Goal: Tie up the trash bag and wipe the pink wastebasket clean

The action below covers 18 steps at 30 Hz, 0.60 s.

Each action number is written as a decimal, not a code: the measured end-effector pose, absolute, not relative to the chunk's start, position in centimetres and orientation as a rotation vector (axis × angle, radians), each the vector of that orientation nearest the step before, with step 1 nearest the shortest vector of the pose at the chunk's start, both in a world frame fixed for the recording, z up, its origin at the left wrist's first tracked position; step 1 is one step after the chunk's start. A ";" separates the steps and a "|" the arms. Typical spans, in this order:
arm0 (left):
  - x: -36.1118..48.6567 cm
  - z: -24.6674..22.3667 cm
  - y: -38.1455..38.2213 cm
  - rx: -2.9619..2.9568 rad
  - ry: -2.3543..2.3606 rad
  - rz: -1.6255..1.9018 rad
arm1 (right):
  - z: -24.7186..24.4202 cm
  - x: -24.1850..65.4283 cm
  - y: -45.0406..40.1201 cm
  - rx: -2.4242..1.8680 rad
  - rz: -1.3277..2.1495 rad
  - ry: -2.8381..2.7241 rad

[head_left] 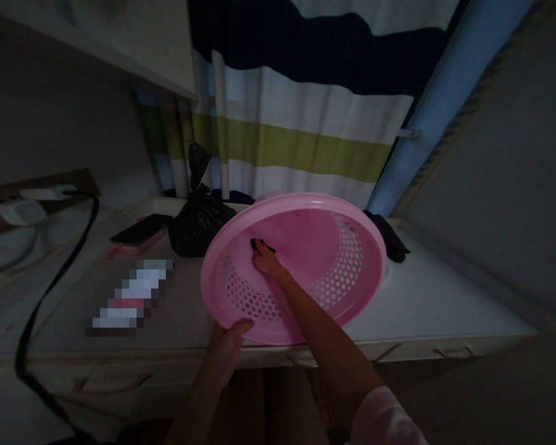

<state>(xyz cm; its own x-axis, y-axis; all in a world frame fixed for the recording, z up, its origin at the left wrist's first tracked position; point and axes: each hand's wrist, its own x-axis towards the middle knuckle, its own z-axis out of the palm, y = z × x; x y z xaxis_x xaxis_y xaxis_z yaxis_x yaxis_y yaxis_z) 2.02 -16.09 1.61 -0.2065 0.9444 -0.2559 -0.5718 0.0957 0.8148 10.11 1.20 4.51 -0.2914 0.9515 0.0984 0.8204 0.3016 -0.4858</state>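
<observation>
A pink plastic basket [306, 247] with perforated sides lies tilted on the white desk, its mouth turned toward me. My left hand [229, 343] grips the basket's near rim at the lower left, thumb over the edge. Inside the basket is my right hand [265, 258], its fingers closed on a small black item [271, 249] close to the inner wall. What the black item is cannot be made out.
On the white desk [445, 296], a knotted black plastic bag [197, 222] stands behind left. A dark phone [141, 230] lies beside it. Another black item [389, 238] is right of the basket. A black cable [50, 284] hangs at left; a striped curtain [306, 111] is behind.
</observation>
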 end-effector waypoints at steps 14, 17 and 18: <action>2.2 1.8 -16.2 0.420 1.026 1.509 | 5.2 9.6 -2.5 -1.331 0.686 -2.460; 2.3 1.5 -16.2 0.427 1.023 1.538 | 4.3 10.2 -1.0 -1.444 0.594 -2.440; 2.3 1.5 -16.3 0.433 1.031 1.545 | 4.0 10.4 -0.4 -1.472 0.575 -2.423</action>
